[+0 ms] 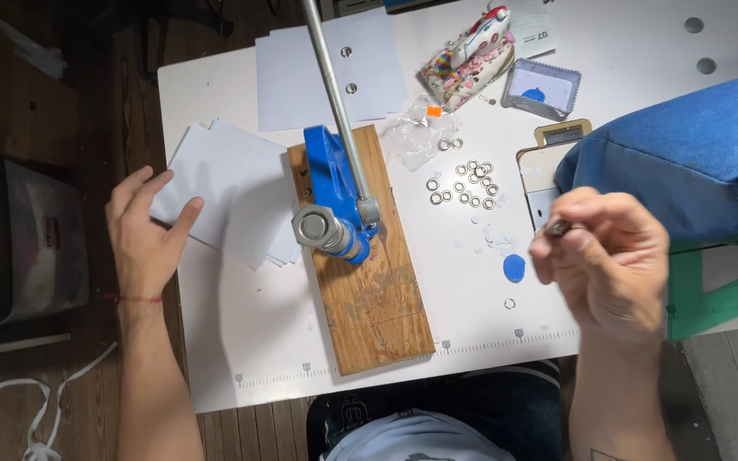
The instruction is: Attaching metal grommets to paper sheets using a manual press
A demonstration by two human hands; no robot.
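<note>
A small dark metal piece, likely an eyelet or a die part though too blurred to be sure, sits pinched between the thumb and forefinger of the right hand, raised above the table edge with the other fingers curled in, which looks like a way to bring it close for a look or to turn it the right way up. Just left of that pinch lies a blue round scrap and a lone ring, and further up-left a scatter of silver eyelets lies loose beside a crumpled clear bag, seemingly tipped out within easy reach. Well to the left of the pinch stands the blue hand press on its wooden board, its long metal lever running up out of the picture so its end cannot be seen. Beyond the press the left hand lies flat with fingers spread, gripping nothing, its fingertips resting on a stack of white paper sheets, probably to keep them from sliding. Behind the pinch a blue fabric bundle hides part of a cream case, and the green set square is partly covered too
</note>
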